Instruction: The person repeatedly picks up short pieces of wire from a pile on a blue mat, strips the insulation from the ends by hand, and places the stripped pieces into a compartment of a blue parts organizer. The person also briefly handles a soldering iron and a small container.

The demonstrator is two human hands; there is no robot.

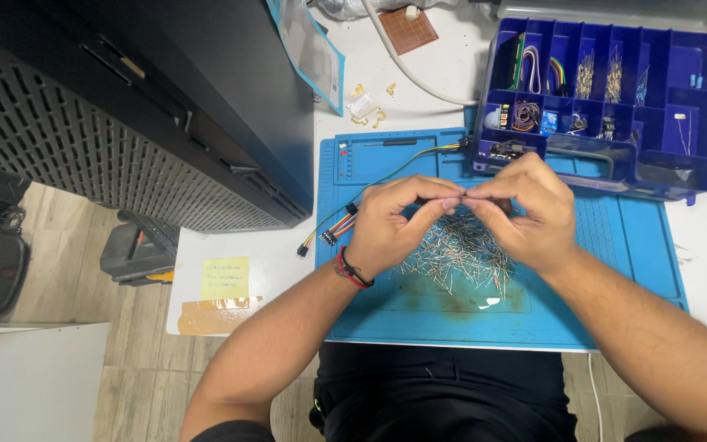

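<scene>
Head view, small part (461,199) pinched between fingers (443,196), above resistor pile (460,254)

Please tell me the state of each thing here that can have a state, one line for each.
Left hand: fingers pinched together on a small part, too small to identify.
Right hand: fingers pinched, meeting the left fingertips.
Blue organizer box: open, compartments partly filled.
Pile of thin metal-legged components: loose, spread on the mat.
Blue work mat: lying flat.
Jumper wires: lying loose.
</scene>
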